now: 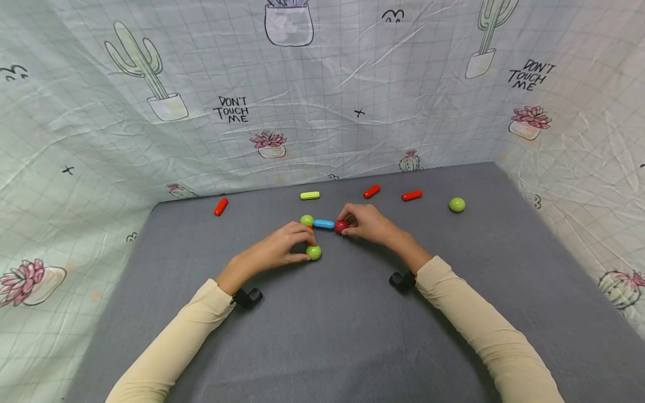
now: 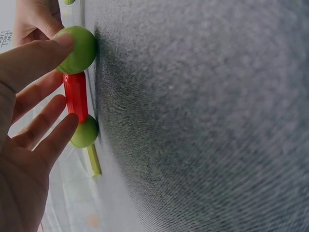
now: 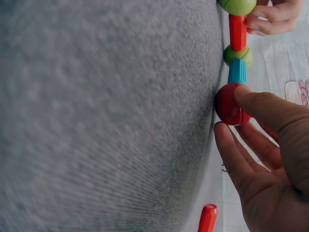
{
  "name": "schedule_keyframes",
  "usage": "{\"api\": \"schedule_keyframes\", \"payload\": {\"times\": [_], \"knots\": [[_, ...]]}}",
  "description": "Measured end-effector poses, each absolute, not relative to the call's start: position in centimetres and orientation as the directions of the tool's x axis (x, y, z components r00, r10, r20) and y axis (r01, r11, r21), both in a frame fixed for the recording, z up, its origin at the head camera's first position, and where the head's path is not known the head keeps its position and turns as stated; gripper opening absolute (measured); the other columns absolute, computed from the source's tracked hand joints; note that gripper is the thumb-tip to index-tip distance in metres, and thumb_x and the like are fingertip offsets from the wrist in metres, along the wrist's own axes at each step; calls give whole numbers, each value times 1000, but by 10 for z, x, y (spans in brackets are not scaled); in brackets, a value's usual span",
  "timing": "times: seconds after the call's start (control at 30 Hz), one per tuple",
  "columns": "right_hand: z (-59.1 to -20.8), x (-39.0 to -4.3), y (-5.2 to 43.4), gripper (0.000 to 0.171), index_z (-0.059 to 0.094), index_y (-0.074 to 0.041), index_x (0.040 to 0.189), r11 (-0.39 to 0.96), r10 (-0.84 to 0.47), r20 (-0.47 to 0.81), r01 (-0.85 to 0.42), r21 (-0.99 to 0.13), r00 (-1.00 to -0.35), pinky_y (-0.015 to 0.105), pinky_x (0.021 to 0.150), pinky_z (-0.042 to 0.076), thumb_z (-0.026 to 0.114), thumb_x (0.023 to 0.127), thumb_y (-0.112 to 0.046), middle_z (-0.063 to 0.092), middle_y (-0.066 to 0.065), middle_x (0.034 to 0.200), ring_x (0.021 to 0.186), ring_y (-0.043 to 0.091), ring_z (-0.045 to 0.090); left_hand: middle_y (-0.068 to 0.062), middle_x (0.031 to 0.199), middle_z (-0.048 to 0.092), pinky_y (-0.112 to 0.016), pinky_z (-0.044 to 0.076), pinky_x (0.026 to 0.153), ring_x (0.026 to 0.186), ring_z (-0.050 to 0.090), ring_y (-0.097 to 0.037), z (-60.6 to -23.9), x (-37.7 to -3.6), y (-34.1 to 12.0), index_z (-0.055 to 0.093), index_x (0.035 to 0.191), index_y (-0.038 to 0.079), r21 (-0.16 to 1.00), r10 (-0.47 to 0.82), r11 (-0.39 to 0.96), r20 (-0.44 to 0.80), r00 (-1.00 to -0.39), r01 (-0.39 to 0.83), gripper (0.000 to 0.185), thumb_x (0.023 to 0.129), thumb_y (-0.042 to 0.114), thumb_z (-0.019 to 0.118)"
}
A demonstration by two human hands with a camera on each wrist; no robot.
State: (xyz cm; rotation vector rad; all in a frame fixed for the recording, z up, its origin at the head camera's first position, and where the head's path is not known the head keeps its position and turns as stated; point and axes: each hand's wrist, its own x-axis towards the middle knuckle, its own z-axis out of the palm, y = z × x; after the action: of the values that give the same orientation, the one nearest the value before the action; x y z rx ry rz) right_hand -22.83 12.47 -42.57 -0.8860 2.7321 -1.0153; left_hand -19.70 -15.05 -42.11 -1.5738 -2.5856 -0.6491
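Note:
A chain of balls and short sticks lies on the grey cloth. My left hand [image 1: 277,246] pinches its near green ball [image 1: 314,253] between thumb and fingers. From that ball a red stick [image 2: 76,94] runs to a second green ball [image 1: 307,219], partly behind the left fingers in the left wrist view. There a blue stick [image 1: 323,224] branches off rightward to a dark red ball [image 1: 341,227]. My right hand [image 1: 372,225] holds this red ball, its thumb on one side and fingers on the other. Whether every joint is fully seated, I cannot tell.
Behind the chain lies a yellow-green stick [image 1: 309,195]. Loose red sticks rest at the far left [image 1: 221,206] and at the back right [image 1: 372,191], [image 1: 412,195]. Farther right sits a loose green ball [image 1: 457,205]. A patterned curtain [image 1: 322,112] hangs behind the table.

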Motion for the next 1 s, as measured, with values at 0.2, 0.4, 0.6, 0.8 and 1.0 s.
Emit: {"api": "schedule_keyframes", "payload": {"times": [0.2, 0.4, 0.6, 0.8, 1.0], "knots": [[-425, -231, 126, 30, 61, -9, 106, 630, -533, 106, -477, -613, -840, 30, 81, 55, 76, 80, -12, 67, 5, 106, 98, 16, 66, 2, 113, 59, -32, 41, 98, 111, 49, -13, -420, -199, -150, 66, 104, 13, 334, 844, 389, 246, -478, 859, 28, 80, 21, 78], [-425, -232, 129, 31, 61, -8, 106, 592, -564, 151, -526, -611, -811, 32, 80, 55, 77, 80, -10, 66, 6, 105, 97, 18, 66, 1, 110, 60, -33, 42, 96, 107, 50, -14, -422, -201, -149, 65, 102, 12, 325, 847, 362, 276, -454, 873, 30, 78, 21, 80], [-416, -233, 147, 33, 62, -8, 113, 579, -597, 131, -539, -612, -791, 34, 83, 54, 74, 82, -9, 65, 7, 111, 102, 22, 64, 1, 109, 60, -34, 43, 94, 106, 51, -15, -422, -201, -148, 64, 102, 12, 317, 850, 352, 286, -443, 881, 30, 78, 22, 79], [-399, -236, 180, 33, 62, -4, 115, 612, -543, 118, -487, -623, -832, 41, 87, 52, 72, 84, -8, 65, 12, 114, 105, 25, 63, 3, 108, 58, -32, 43, 94, 106, 48, -13, -422, -200, -149, 64, 101, 13, 334, 848, 359, 274, -454, 871, 28, 78, 21, 79], [-390, -243, 217, 31, 62, -5, 115, 677, -502, 131, -482, -556, -855, 44, 86, 51, 70, 86, -9, 65, 14, 114, 105, 30, 62, 4, 109, 57, -30, 42, 95, 107, 47, -11, -421, -200, -150, 64, 103, 14, 344, 848, 374, 251, -468, 862, 28, 79, 22, 78]]}}
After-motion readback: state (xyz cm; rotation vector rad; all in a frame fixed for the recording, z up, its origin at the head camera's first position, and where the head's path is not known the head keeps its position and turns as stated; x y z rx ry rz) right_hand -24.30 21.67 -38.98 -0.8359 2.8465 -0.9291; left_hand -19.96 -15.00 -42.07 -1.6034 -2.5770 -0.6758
